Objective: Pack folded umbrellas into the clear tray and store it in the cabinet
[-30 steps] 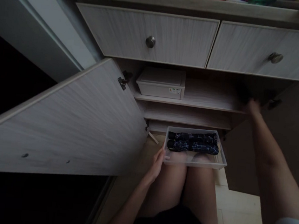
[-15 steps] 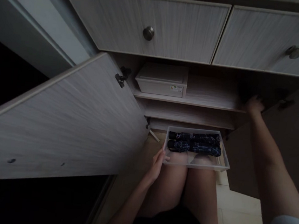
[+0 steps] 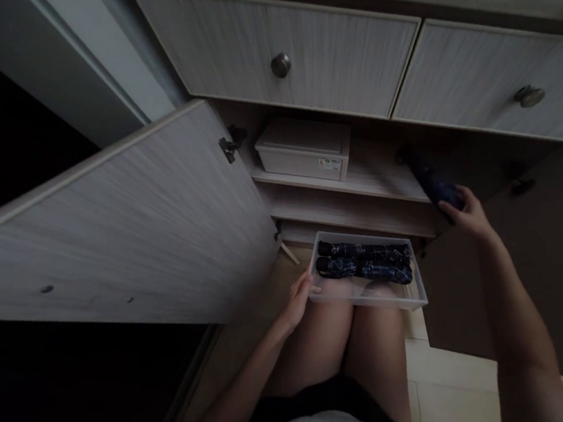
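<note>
Here, the right hand (image 3: 473, 216) has its grip closed around the near end of a dark umbrella (image 3: 431, 183), folded and slightly blurred. The umbrella slants away to the left, its far end before the upper shelf (image 3: 372, 176); whether that end touches the shelf is hard to tell. The left hand (image 3: 297, 299) has its grip on the left side of a clear tray (image 3: 416, 302), near the front corner. The tray is over the person's legs (image 3: 321, 341), and the knees show through it. In the back part of the tray, two checked umbrellas (image 3: 368, 270) lie folded, side by side, with black ends to the left. A pale box (image 3: 290, 165) stands on the left of the upper shelf. Below two shut drawers (image 3: 336, 57), the left door (image 3: 151, 225) and the right door (image 3: 473, 289) stand open.
</note>
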A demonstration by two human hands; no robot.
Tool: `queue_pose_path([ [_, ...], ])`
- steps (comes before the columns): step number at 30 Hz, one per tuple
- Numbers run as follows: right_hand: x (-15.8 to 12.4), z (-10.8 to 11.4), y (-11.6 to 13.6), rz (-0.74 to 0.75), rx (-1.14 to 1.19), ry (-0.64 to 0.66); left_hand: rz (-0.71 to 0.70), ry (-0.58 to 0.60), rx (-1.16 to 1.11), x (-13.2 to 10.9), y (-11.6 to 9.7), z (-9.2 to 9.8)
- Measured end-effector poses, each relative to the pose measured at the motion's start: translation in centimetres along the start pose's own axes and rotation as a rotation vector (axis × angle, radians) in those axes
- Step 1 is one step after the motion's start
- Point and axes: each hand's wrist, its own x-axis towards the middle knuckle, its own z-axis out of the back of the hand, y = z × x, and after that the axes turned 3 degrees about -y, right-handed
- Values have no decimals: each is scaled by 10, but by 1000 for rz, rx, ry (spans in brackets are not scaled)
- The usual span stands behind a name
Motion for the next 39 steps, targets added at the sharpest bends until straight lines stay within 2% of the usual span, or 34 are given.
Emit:
queue_pose_path([
  [3, -50, 11, 10, 190, 113, 151, -13, 6, 0, -2, -2, -1],
  [6, -94, 23, 28, 339, 105, 402, -30, 13, -11, -5, -2, -1],
  [9, -121, 28, 44, 419, 75, 625, -31, 5, -18, -6, -2, -1],
  [11, -131, 25, 49, 471, 52, 693, -24, -6, -24, -7, -2, -1],
  [16, -141, 1, 47, 615, -43, 768, -15, -9, -48, -6, 2, -3],
  [22, -142, -29, 46, 646, -19, 801, -115, -12, -52, -6, -1, -4],
  [29, -139, -40, 47, 637, -65, 782, -144, 5, -42, -7, -2, -3],
  [33, -139, -48, 48, 674, -79, 822, -131, -6, -38, -5, 0, -4],
  [39, -139, -49, 52, 606, -17, 855, -109, 0, -47, -5, -1, -4],
])
